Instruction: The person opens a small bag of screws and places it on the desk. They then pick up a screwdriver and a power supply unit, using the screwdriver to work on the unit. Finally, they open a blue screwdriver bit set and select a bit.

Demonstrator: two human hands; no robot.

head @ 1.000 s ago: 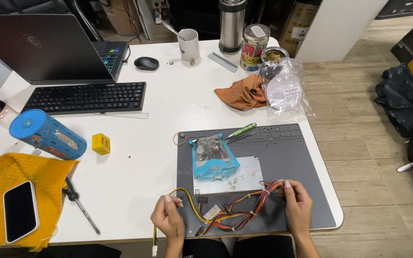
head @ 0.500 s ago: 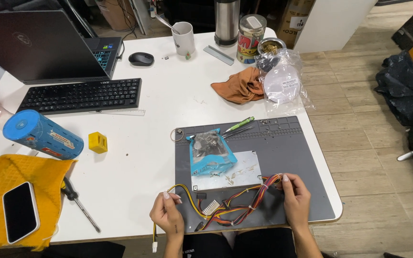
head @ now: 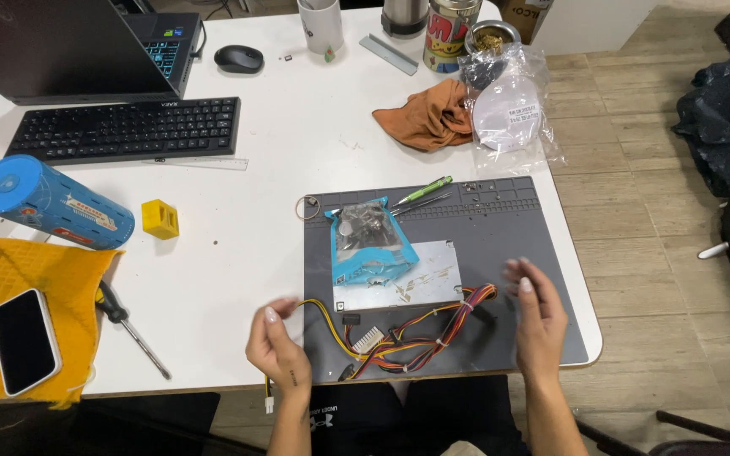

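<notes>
A bundle of red, yellow, orange and black wires (head: 420, 333) with a white connector (head: 367, 340) lies on the front of a dark grey work mat (head: 500, 224). My left hand (head: 279, 346) pinches a yellow wire at the bundle's left end. Another wire hangs below the table edge with a small white plug (head: 269, 406). My right hand (head: 536, 317) is at the bundle's right end, with fingers stretched out and slightly blurred, just beside the wire loop. A blue-edged bag of small parts (head: 371, 241) lies on a metal plate (head: 420, 279) behind the wires.
A green pen (head: 424, 189) lies on the mat. On the left are a screwdriver (head: 133, 328), a yellow block (head: 160, 219), a blue cylinder (head: 52, 203) and a phone (head: 25, 340) on yellow cloth. Keyboard (head: 124, 128), laptop, mouse, mug, orange rag (head: 424, 118) and plastic bag (head: 509, 110) are behind.
The view has shifted down and closer to the table. My right hand's fingers have straightened at the bundle's right end. My left hand stays on the yellow wire.
</notes>
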